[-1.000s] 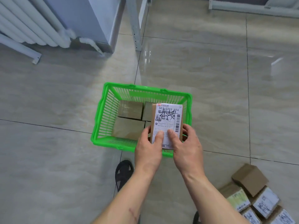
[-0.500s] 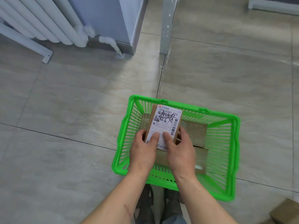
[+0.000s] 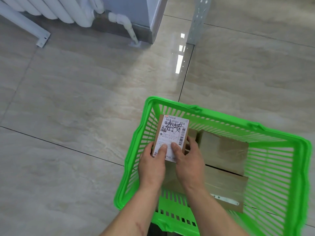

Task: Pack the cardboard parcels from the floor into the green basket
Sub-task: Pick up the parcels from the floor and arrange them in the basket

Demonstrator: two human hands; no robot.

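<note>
A green plastic basket (image 3: pixel 301 167) stands on the tiled floor at the lower right. Both hands hold one small cardboard parcel with a white shipping label (image 3: pixel 172 133) inside the basket's left end, close to its left wall. My left hand (image 3: pixel 151 167) grips the parcel's near left edge and my right hand (image 3: pixel 187 160) its near right edge, thumbs on the label. Two plain brown parcels lie flat in the basket to the right, a far one (image 3: pixel 223 149) and a near one (image 3: pixel 226 189). What sits under the held parcel is hidden.
A white radiator (image 3: pixel 51 9) with a white support bar (image 3: pixel 25 26) and pipe (image 3: pixel 126 24) runs along the far left. A grey-blue wall corner (image 3: pixel 136 12) and a grey metal post (image 3: pixel 198 21) stand at the back. Glossy beige floor tiles (image 3: pixel 76 99) stretch to the left.
The view has swung left and closer, so the basket now sits at the lower right. Both hands have carried the labelled parcel from the basket's right side down into its left end.
</note>
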